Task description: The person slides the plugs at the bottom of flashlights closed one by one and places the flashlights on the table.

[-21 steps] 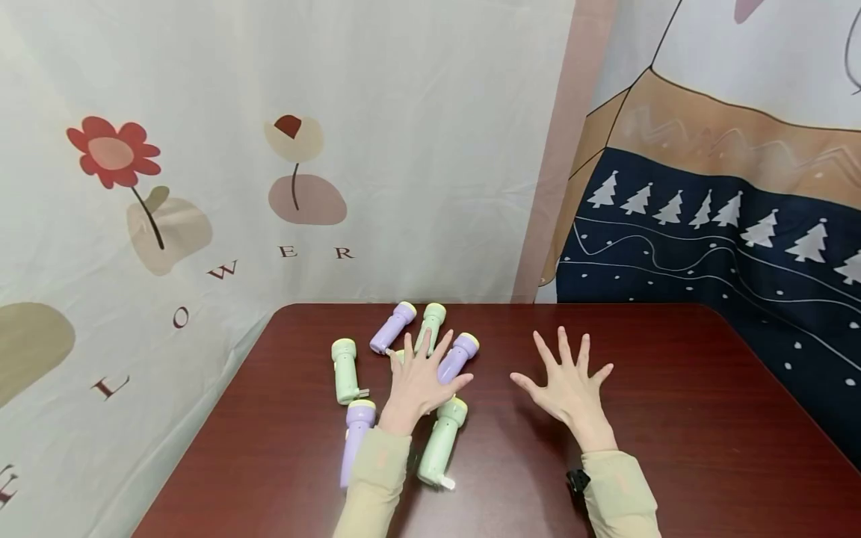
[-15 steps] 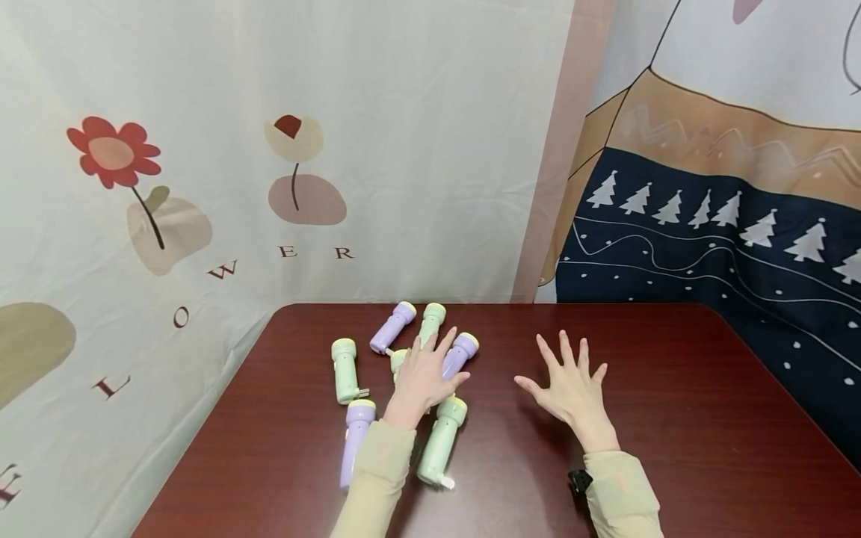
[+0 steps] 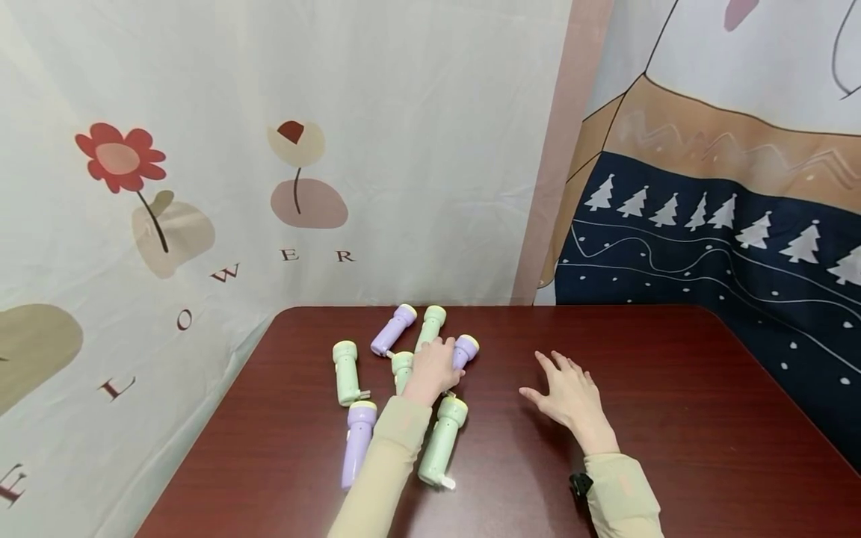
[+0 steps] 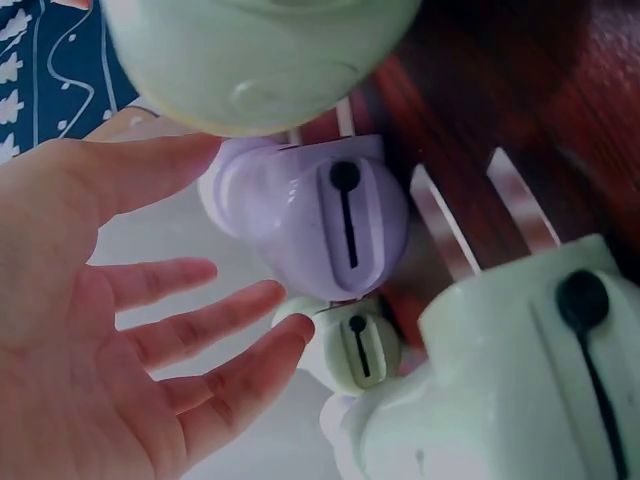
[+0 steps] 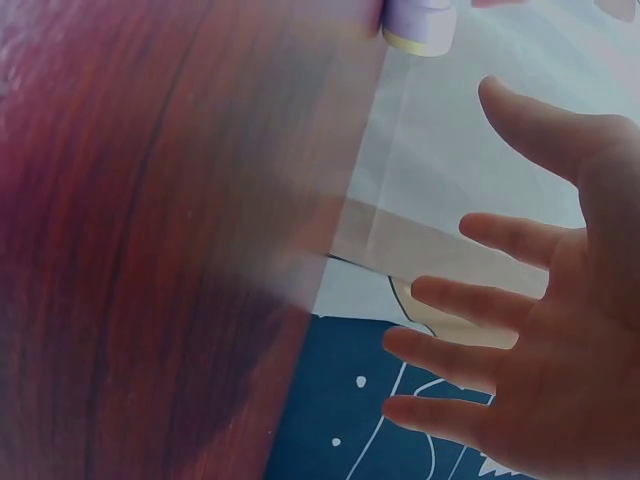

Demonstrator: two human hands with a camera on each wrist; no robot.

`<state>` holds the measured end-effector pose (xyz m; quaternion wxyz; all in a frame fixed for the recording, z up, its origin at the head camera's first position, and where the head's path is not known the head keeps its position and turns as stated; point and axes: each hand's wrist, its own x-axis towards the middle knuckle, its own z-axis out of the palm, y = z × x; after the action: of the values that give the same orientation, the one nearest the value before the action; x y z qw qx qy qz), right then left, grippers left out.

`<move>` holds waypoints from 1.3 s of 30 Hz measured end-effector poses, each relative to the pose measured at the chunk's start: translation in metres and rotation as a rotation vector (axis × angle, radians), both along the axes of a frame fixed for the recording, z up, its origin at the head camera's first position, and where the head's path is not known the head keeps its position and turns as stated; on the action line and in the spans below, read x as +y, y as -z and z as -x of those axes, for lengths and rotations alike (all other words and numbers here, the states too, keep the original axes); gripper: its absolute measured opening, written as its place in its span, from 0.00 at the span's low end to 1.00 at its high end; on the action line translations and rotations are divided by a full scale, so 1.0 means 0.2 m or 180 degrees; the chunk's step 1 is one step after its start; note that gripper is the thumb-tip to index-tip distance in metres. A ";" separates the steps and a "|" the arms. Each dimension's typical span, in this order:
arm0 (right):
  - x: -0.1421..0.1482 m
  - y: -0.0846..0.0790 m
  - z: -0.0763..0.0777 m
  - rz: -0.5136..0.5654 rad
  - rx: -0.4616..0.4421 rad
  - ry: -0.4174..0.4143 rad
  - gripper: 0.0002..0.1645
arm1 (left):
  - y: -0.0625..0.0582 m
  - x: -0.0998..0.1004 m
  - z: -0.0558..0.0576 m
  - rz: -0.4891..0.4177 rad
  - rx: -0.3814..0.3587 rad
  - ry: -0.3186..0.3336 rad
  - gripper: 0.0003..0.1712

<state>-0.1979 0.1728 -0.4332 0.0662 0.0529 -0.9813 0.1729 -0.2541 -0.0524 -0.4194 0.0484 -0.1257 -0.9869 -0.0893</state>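
Observation:
My left hand (image 3: 432, 370) is over the right side of a group of toy flashlights, its fingers bent downward beside a purple flashlight (image 3: 466, 349). The left wrist view shows the thumb and spread, slightly bent fingers around that purple flashlight (image 4: 330, 215), without a closed grip. Just left of the hand lies a green flashlight (image 3: 402, 368), partly covered; another green flashlight (image 3: 433, 323) lies beyond the fingertips. My right hand (image 3: 573, 400) hovers above the bare tabletop at the right, fingers extended, holding nothing.
More flashlights lie on the dark red table (image 3: 673, 418): a purple one (image 3: 393, 330) at the back, a green one (image 3: 346, 373) at left, and a purple one (image 3: 359, 444) and a green one (image 3: 442, 442) nearer. A patterned curtain (image 3: 417, 187) hangs behind the table.
My left hand has come in over the right-hand purple flashlight, its spread fingers drawing together and bending. The right hand's fingers have drawn closer together. The flashlights lie where they were.

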 end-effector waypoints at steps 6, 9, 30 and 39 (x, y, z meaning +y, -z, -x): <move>-0.01 0.01 0.00 0.0035 -0.0018 -0.0009 0.42 | 0.03 0.02 0.04 0.0098 -0.0243 -0.0098 0.31; -0.01 0.01 -0.01 0.0041 -0.0014 -0.0005 0.42 | 0.05 0.03 0.05 0.0100 -0.0306 -0.0117 0.34; -0.04 0.02 0.00 -0.0013 0.0193 -0.0132 0.38 | 0.08 0.03 0.11 -0.0259 -0.0350 -0.0029 0.30; -0.07 0.01 -0.01 0.0026 0.0448 -0.0198 0.36 | 0.04 0.03 0.10 -0.0522 -0.0193 0.0016 0.26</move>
<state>-0.1967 0.1588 -0.4358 0.1298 0.0951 -0.9714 0.1747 -0.2742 -0.0465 -0.4270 0.0283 -0.1209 -0.9769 -0.1737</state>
